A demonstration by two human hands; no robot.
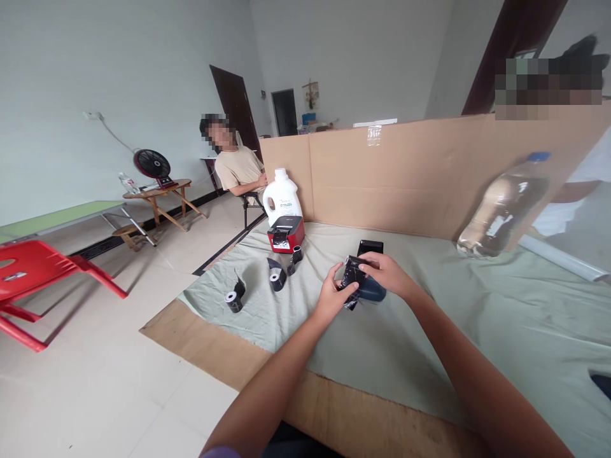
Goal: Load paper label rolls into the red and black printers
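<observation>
Between my two hands is a roll of black-patterned paper point(352, 277), held upright over the cloth with a loose end hanging at its bottom. My left hand point(334, 294) grips its left side and lower edge, fingers partly hidden. At the top right of the roll, the fingers of my right hand point(387, 272) are closed on it. Just behind lies a dark blue and black device point(375, 290), partly covered by my hands. Several similar rolls are to the left: one paper roll point(233, 301), another roll point(277, 278) and a third roll point(297, 254) near a red and black label printer point(286, 235).
A white jug point(282, 198) stands behind the printer, against a cardboard partition point(382, 178). At right are a large clear bottle point(503, 207) and a plastic-wrapped tube point(563, 257). One person point(233, 168) sits beyond the table; another person point(558, 203) is behind the partition. A red chair point(48, 273) stands left.
</observation>
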